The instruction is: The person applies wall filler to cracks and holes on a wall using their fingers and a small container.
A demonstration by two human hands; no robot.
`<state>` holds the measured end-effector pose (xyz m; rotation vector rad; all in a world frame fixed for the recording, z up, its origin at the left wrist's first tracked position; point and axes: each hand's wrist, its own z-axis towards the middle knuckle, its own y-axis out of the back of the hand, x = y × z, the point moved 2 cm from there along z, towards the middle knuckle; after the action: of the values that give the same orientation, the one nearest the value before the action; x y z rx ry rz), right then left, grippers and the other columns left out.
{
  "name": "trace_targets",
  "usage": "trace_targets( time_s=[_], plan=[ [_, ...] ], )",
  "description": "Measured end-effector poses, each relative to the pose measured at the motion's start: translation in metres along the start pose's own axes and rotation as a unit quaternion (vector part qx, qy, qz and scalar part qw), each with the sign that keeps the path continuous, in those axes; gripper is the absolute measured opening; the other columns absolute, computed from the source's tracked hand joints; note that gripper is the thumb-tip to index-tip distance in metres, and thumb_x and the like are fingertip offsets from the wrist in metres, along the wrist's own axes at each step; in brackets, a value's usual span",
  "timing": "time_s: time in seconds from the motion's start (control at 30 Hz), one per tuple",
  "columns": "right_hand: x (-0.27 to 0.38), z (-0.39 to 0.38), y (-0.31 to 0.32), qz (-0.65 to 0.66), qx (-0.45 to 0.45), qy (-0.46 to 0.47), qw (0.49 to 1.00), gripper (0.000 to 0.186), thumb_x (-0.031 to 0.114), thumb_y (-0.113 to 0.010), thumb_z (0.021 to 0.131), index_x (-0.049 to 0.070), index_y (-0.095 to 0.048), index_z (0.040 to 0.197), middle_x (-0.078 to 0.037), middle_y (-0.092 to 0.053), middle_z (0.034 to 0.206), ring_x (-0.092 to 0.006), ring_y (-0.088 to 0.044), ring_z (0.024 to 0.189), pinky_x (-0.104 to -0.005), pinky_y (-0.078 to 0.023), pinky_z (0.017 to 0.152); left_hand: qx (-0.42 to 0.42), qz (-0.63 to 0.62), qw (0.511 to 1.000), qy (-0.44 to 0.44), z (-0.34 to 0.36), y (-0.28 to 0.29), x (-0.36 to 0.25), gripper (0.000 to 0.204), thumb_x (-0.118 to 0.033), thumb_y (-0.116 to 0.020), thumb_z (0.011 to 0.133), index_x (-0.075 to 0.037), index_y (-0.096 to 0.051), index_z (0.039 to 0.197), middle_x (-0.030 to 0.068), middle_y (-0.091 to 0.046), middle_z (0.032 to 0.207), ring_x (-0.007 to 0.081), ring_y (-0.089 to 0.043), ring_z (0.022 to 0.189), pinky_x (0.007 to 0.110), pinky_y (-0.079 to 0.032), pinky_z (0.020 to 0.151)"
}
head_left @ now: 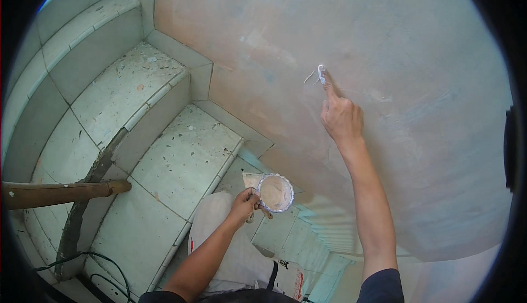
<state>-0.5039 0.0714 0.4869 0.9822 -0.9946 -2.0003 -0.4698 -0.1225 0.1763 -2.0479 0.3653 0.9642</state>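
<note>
My left hand (242, 207) grips a small round tub (291, 194) by its near side, with the rim smeared white. Pale beige paste (273, 193) shows inside it. Pinned along with the tub is what looks like a putty knife (251, 179), its flat blade sticking out past my fingers. Up on the wall (263, 94), my right hand (342, 117) points with its index finger stretched out and the others curled in, holding nothing. White paste coats that fingertip, which touches the wall beside a few thin white streaks (309, 76).
Tiled stairs (153, 154) strewn with chips and dust run along the left, with a tiled skirting (181, 50) against the wall. A wooden pole (60, 194) juts in from the left edge. Below it lies a black cable (104, 257). Lower steps (280, 234) descend beyond my knee.
</note>
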Motion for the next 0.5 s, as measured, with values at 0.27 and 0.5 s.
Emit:
trace_targets(
  time_s=[0.27,0.5],
  plan=[
    [-0.013,-0.028,-0.018,-0.077,-0.051,0.035,0.995,0.07,0.01,-0.053,0.078,0.026,-0.035,0.143,-0.013,-0.055,0.053,-0.0323,-0.058,0.047,-0.0458,-0.049,0.047,-0.008,-0.009,1.0,0.004,-0.002,-0.001,-0.003,0.014,-0.013,-0.051,0.095,-0.006,-0.055,0.084,-0.0017,-0.051,0.071,0.0076,-0.05,0.064,0.026,-0.048,0.068],
    [-0.008,-0.017,-0.009,-0.115,-0.024,0.018,0.993,0.069,0.007,-0.052,0.079,0.019,-0.032,0.145,-0.011,-0.06,0.057,-0.0264,-0.063,0.048,-0.0396,-0.053,0.047,-0.007,-0.018,1.0,0.001,0.0,0.002,0.0,0.014,-0.013,-0.051,0.095,-0.006,-0.056,0.084,-0.0021,-0.05,0.069,0.0077,-0.05,0.063,0.025,-0.049,0.067]
  ],
)
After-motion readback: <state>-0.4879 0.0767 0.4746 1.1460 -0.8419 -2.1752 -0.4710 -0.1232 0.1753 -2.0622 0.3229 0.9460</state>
